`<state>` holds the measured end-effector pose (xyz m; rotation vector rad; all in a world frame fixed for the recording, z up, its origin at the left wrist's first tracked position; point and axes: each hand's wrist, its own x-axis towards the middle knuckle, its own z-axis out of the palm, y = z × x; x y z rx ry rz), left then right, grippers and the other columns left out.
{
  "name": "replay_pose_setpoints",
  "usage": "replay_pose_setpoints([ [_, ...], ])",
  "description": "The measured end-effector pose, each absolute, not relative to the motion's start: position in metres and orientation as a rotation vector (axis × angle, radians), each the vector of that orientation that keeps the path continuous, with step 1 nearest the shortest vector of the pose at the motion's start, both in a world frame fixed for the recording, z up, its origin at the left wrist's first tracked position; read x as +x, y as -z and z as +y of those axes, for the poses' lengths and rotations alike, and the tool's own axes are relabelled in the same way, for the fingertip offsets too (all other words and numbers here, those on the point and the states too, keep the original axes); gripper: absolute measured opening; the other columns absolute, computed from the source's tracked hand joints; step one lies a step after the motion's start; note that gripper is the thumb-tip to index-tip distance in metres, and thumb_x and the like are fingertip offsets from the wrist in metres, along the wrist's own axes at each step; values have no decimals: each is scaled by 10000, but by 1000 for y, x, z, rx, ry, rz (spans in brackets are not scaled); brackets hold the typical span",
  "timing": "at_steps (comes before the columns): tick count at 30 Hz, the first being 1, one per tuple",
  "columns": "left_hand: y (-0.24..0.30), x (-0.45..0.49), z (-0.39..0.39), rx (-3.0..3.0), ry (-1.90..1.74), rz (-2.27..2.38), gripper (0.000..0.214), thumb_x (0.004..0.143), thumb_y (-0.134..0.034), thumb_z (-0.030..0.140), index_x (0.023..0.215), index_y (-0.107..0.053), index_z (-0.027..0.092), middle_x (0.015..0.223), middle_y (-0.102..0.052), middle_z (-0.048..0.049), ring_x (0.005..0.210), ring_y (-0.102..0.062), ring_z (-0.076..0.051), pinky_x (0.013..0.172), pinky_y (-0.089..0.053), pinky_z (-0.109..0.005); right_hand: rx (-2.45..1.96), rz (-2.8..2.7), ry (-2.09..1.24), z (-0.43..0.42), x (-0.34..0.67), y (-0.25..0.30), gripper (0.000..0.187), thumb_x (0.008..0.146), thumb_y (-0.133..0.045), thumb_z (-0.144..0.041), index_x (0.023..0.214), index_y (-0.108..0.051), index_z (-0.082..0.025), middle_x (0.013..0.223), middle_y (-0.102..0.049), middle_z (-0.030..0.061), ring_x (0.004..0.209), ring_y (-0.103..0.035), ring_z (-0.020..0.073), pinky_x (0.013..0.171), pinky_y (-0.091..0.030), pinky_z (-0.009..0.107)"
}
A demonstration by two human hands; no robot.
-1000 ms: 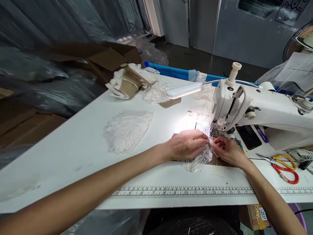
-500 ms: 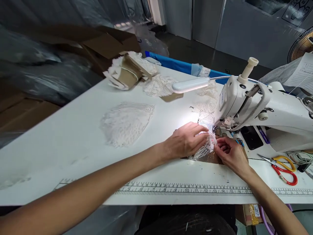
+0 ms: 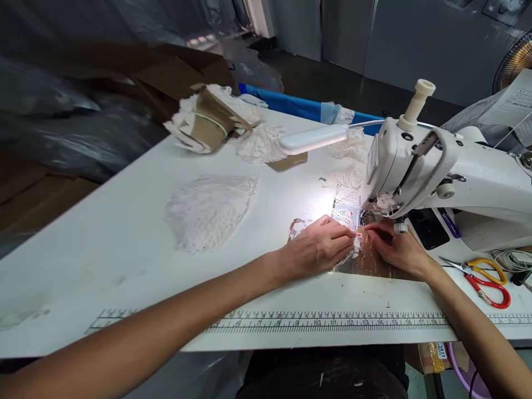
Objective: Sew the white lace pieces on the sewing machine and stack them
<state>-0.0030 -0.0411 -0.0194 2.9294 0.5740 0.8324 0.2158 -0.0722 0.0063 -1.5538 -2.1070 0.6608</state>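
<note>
My left hand (image 3: 319,247) lies palm down on a small piece of white lace (image 3: 348,256), fingers stretched toward the needle of the white sewing machine (image 3: 440,177). The lace shows only at the hand's edges. My right hand (image 3: 395,246) rests flat just right of it on the brown plate (image 3: 369,263) in front of the presser foot, fingertips pointing left and touching the lace edge. Both hands press the lace down under the bright lamp (image 3: 313,139).
A flat lace panel (image 3: 210,210) lies to the left on the white table (image 3: 124,244). Bundles of lace on cardboard (image 3: 211,119) sit at the back. Red and yellow scissors (image 3: 484,277) lie at the right. A ruler strip (image 3: 324,320) runs along the front edge.
Both hands have slid forward toward the needle and flattened onto the lace. The right hand has gone from pinching the lace edge to lying flat.
</note>
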Motion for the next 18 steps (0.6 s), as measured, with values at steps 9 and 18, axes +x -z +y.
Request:
replay_pose_setpoints([
  [9, 12, -3, -44, 2896, -1039, 585, 170, 992, -476, 152, 894, -615, 144, 932, -655, -67, 823, -588, -153, 713, -522, -325, -1376, -2269, -370, -79, 216, 6, 260, 942, -515, -247, 1111, -712, -272, 1042, -675, 40, 772, -626, 161, 642, -483, 252],
  [18, 11, -2, -39, 2965, -1079, 441, 155, 978, -462, 94, 875, -555, 164, 846, -634, -5, 754, -603, -103, 875, -542, -383, -1432, -2546, -173, -79, 208, 3, 329, 989, -465, -272, 1266, -640, -246, 983, -633, 98, 771, -602, 201, 630, -504, 295],
])
